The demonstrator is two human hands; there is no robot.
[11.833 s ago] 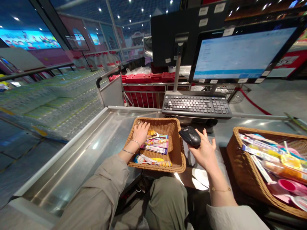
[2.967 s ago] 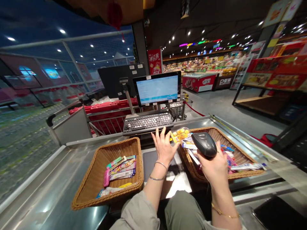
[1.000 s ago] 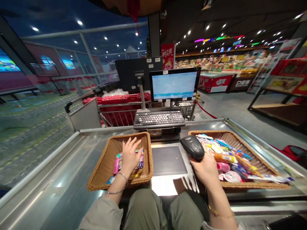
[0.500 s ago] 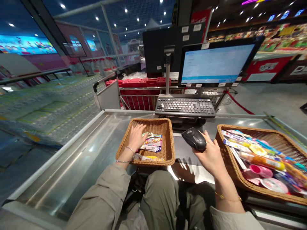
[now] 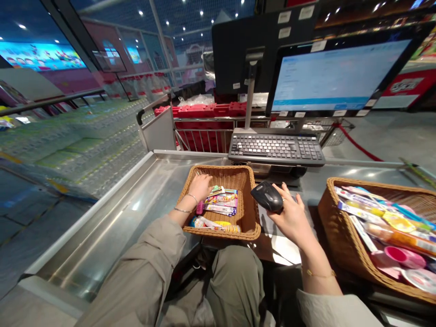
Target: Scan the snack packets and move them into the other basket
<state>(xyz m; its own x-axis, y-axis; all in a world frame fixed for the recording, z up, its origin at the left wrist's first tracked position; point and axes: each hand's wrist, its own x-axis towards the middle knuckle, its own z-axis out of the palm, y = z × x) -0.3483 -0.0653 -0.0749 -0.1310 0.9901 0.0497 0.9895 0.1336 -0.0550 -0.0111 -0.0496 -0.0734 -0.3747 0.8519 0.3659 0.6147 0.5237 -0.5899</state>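
My right hand (image 5: 289, 211) is wrapped round a black barcode scanner (image 5: 267, 196), held up just right of the small wicker basket (image 5: 252, 206). Inside that basket, at its left side, is my left hand (image 5: 200, 187), fingers drawn together and bent downward. What they hold, if anything, is hidden. Near the fingers lie slim boxed toothpaste-like packs (image 5: 221, 210) and a green-and-white pack (image 5: 216, 190). A pink item (image 5: 200, 208) shows below the wrist. Crinkled wrappers (image 5: 207, 223) and a yellow-orange pack (image 5: 226, 227) rest along the basket's near side.
A larger wicker basket (image 5: 327, 218) full of mixed goods, including a pink cup (image 5: 403, 256), stands at the right. Behind the small basket are a keyboard (image 5: 275, 147) and a lit monitor (image 5: 337, 77). A steel counter (image 5: 126, 213) with a raised edge extends left.
My left hand's spread fingers have drawn together and turned downward in the basket, and the pink item now shows. The scanner is closer to the small basket. The view has shifted.
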